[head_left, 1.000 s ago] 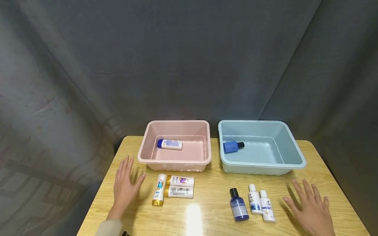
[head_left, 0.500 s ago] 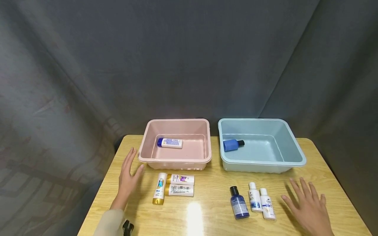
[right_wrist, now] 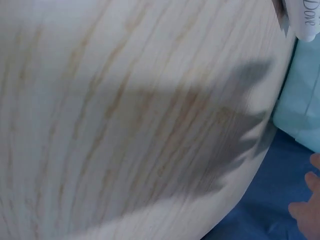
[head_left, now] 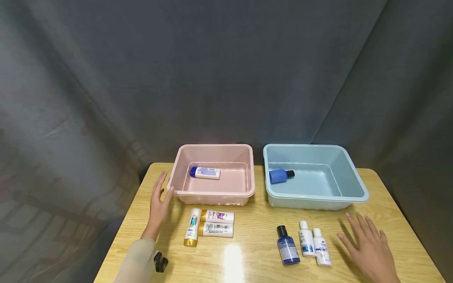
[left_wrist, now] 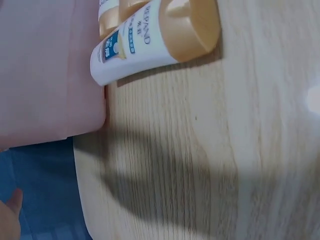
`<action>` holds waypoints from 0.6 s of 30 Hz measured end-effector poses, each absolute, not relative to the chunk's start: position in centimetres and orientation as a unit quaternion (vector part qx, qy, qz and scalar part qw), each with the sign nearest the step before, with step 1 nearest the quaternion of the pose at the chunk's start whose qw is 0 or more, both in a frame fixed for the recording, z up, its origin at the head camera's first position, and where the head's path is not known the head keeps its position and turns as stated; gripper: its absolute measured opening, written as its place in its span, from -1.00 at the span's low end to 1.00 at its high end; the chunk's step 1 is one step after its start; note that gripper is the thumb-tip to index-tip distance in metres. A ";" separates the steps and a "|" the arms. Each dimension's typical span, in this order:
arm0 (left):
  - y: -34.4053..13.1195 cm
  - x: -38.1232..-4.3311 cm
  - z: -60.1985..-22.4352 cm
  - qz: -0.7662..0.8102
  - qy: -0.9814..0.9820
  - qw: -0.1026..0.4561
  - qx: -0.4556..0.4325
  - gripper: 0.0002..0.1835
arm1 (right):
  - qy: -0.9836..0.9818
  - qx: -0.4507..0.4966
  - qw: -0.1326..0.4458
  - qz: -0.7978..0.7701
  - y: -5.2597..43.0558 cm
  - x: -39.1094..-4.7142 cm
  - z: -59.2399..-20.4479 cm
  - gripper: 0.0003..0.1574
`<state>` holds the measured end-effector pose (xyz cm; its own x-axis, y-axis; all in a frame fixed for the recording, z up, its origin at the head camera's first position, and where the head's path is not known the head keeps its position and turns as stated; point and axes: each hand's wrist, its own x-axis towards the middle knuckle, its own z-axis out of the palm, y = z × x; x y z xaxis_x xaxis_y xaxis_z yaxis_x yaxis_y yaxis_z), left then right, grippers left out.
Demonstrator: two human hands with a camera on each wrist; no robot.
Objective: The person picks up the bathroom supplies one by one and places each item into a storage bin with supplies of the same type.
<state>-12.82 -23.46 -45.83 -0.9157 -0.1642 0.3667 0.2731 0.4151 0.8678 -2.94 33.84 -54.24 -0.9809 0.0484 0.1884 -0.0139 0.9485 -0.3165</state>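
The left hand (head_left: 158,210) has edged right and farther in, fingers spread by the near-left corner of the pink bin (head_left: 216,194), contact unclear; the right hand (head_left: 371,247), also spread, has barely shifted beside the white bottles (head_left: 306,243), and neither holds anything, so handling seems still pending. Gold-capped tubes (head_left: 192,228) lie near the pink bin, with open table (head_left: 256,226) rightward to the dark blue bottle (head_left: 288,250), and bin rims bounding the far side.

Wrist-view edges are cropping the left hand (left_wrist: 10,220), the right hand (right_wrist: 308,207) and, above it, a Dove bottle (right_wrist: 304,19). In the head view, left of that hand, a dark blue bottle (head_left: 288,248) is bearing illegibly small print.
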 end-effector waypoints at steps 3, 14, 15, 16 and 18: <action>-23.2 -13.2 -46.0 -0.552 -0.809 0.200 -0.027 -0.46 | -0.981 -0.005 0.105 0.164 33.6 -3.1 -53.9 -0.04; -22.3 -15.0 -47.8 -0.568 -0.798 0.204 -0.009 -0.50 | -0.965 0.051 0.170 0.194 32.2 -3.3 -53.2 -0.21; -22.4 -15.3 -48.2 -0.566 -0.798 0.207 -0.008 -0.50 | -0.963 0.055 0.174 0.196 32.1 -3.3 -53.1 -0.22; -22.4 -15.6 -48.7 -0.564 -0.799 0.210 -0.007 -0.49 | -0.963 0.057 0.177 0.197 31.9 -3.3 -53.0 -0.23; -22.6 -16.3 -49.6 -0.562 -0.800 0.210 0.002 -0.49 | -0.962 0.060 0.178 0.200 31.6 -3.2 -52.9 -0.23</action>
